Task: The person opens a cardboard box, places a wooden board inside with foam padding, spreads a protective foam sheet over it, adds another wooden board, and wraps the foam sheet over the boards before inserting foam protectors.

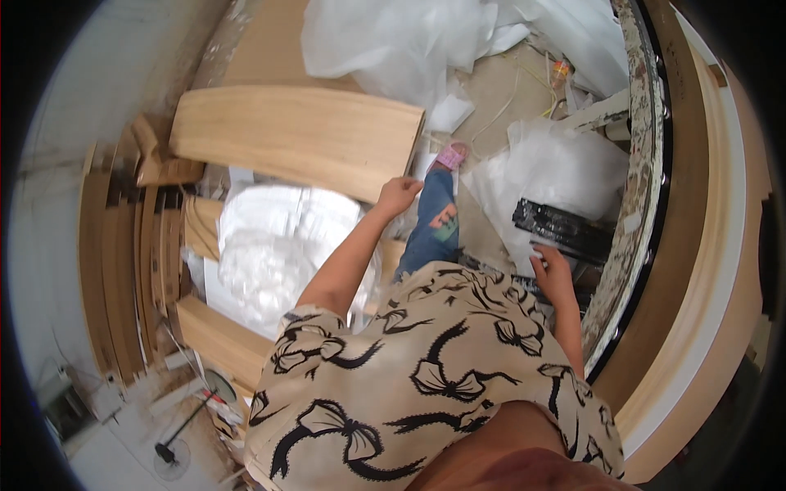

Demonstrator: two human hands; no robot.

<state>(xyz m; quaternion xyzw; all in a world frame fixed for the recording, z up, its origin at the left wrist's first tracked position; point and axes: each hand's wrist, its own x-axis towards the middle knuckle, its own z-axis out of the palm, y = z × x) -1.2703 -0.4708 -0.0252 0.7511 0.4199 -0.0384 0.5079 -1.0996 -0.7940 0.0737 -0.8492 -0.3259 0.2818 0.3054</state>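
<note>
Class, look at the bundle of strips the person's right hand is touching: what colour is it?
Black. The bundle of strips under the right hand lies on white plastic sheeting, best seen in the head view.

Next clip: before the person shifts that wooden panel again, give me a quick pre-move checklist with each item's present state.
1. Left hand on the wooden panel: ok, it rests at the panel's lower right corner; a closed grip cannot be confirmed.
2. Right hand free: not ok, its fingers touch the black stacked parts by the plastic sheet.
3. Footing: cannot tell, only one pink sandal shows, close to loose plastic wrap.
4. Floor path: not ok, plastic sheeting and cords lie about.
5. Foam-wrapped bundle under the panel: cannot tell whether it touches the panel.
</note>
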